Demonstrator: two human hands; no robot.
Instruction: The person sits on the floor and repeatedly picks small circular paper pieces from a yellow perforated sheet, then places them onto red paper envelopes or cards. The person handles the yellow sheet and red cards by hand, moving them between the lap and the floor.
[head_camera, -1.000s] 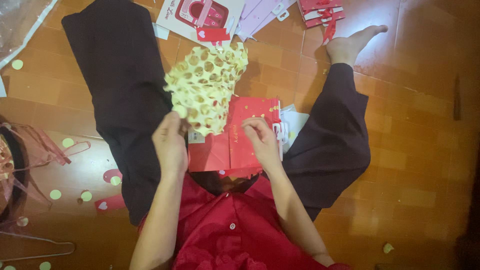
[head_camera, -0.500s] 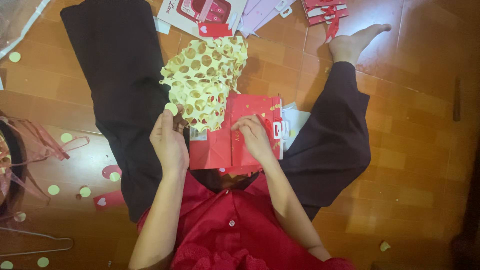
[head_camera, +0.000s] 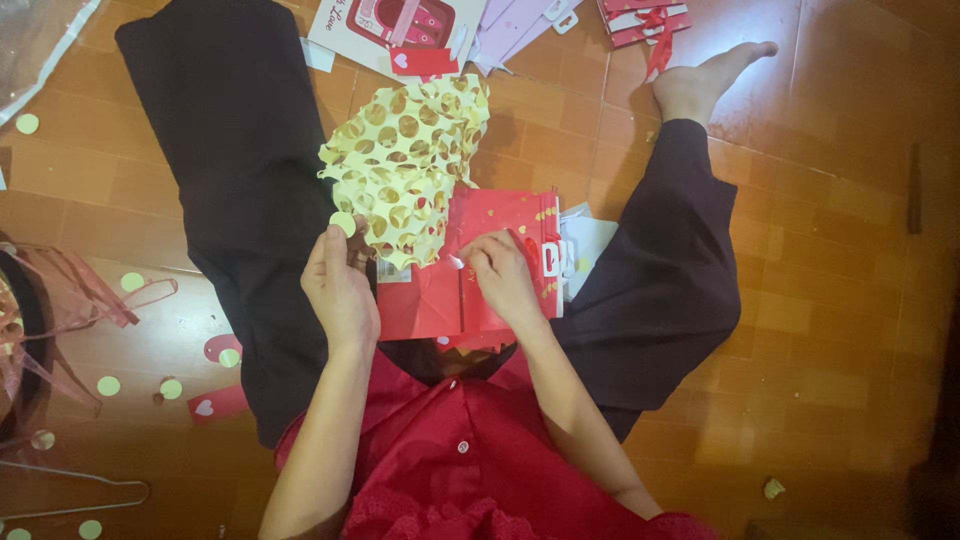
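The left hand (head_camera: 340, 290) pinches the lower left edge of a gold sheet (head_camera: 405, 160) punched full of round holes, thumb and fingers closed on it, with a small gold disc (head_camera: 343, 223) showing just above the fingertips. The sheet runs up and away from the grip — its long axis tilts from the left hand toward the upper right, and its ragged top edge ends near the packets on the floor. The right hand (head_camera: 505, 280) rests on a red card (head_camera: 480, 270), fingers curled and pressed down on its surface; whether it pinches something small at the fingertips I cannot tell. The red card lies flat across the person's lap, between the two hands, its long side running left to right, and the lower edge of the gold sheet overlaps its upper left corner. A white paper (head_camera: 590, 245) pokes out from under the card's right end.

Both hands work over black trousers (head_camera: 230, 150), legs spread on a brown tiled floor (head_camera: 830, 260), one bare foot (head_camera: 705, 85) at the upper right. More gold discs (head_camera: 108, 385) and red heart pieces (head_camera: 215, 405) lie scattered on the floor to the left, near a wire hanger (head_camera: 80, 495) — well apart from the hands. A printed packet (head_camera: 395, 25) and a bundle of red cards (head_camera: 650, 20) lie beyond the sheet at the top.
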